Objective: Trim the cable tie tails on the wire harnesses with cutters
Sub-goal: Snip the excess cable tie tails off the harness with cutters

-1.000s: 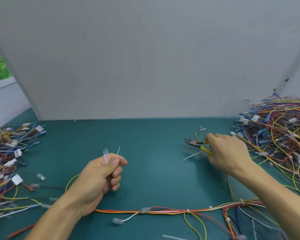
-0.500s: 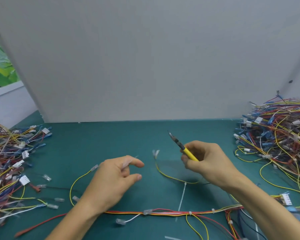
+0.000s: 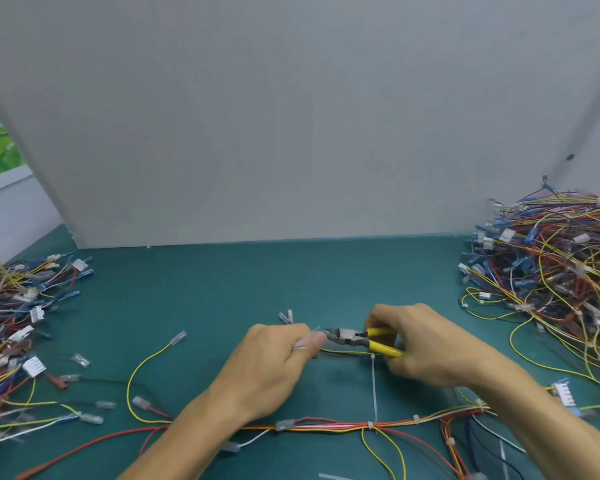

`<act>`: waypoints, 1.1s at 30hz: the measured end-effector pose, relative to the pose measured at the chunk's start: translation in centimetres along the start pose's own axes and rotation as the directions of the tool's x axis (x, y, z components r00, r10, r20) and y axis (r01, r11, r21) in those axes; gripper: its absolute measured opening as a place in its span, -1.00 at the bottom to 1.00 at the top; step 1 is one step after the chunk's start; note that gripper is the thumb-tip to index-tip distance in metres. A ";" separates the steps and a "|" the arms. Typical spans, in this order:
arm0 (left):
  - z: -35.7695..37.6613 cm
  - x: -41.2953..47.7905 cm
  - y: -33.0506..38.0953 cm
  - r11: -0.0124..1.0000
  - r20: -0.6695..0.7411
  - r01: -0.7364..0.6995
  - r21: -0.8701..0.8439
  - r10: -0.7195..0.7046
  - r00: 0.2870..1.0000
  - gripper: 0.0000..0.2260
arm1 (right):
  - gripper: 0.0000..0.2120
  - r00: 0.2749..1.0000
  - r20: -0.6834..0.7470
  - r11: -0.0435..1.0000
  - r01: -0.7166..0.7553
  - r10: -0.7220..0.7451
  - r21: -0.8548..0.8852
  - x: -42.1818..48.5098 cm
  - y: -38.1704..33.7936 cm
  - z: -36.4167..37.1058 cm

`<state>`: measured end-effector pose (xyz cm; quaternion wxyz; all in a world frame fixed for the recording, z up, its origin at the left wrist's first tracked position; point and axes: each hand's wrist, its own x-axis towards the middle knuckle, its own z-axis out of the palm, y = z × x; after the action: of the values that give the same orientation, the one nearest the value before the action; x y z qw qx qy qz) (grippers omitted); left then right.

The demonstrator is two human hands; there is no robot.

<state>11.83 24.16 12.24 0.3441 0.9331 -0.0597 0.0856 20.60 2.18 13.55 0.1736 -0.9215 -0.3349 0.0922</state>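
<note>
At 9 o'clock lies a heap of wire harnesses (image 3: 14, 323). Near centre the left hand (image 3: 274, 362) curls its fingers, thumb pinching a few pale cable tie tails (image 3: 303, 342). Just right of it the cutters (image 3: 357, 337) lie along the 3-to-9 line. Their dark nose points to 9 at that thumb, and the right hand (image 3: 426, 348) wraps its fingers round the yellow handles, hiding their ends. The nose seems to meet a tail, though blur hides the blades. A bigger heap (image 3: 551, 271) at 3 o'clock runs off frame.

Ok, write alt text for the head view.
A right hand holds yellow-handled cutters, tips beside the left hand, which pinches white cable tie tails. A wire harness crosses the green table between a left pile and a right pile.
</note>
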 end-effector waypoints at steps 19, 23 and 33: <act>2.9 1.4 1.7 0.894 -0.098 -0.385 0.231 0.415 0.905 -0.83 | -0.85 0.999 0.027 0.650 0.002 -0.034 0.760 0.8 -0.3 1.2; 3.2 0.9 1.4 0.881 -0.182 -0.417 0.223 0.458 0.870 -0.83 | -0.81 0.995 0.087 0.567 -0.048 -0.041 0.822 0.9 -0.8 1.5; 2.0 0.8 1.0 0.740 -0.094 -0.563 0.367 0.632 0.769 -0.82 | -0.70 0.966 0.232 0.516 -0.141 -0.116 0.845 1.3 -2.1 1.4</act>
<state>12.66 22.00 11.51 0.1476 0.8917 -0.3056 0.2996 19.95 4.92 12.97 0.5585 -0.6981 -0.2588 0.3657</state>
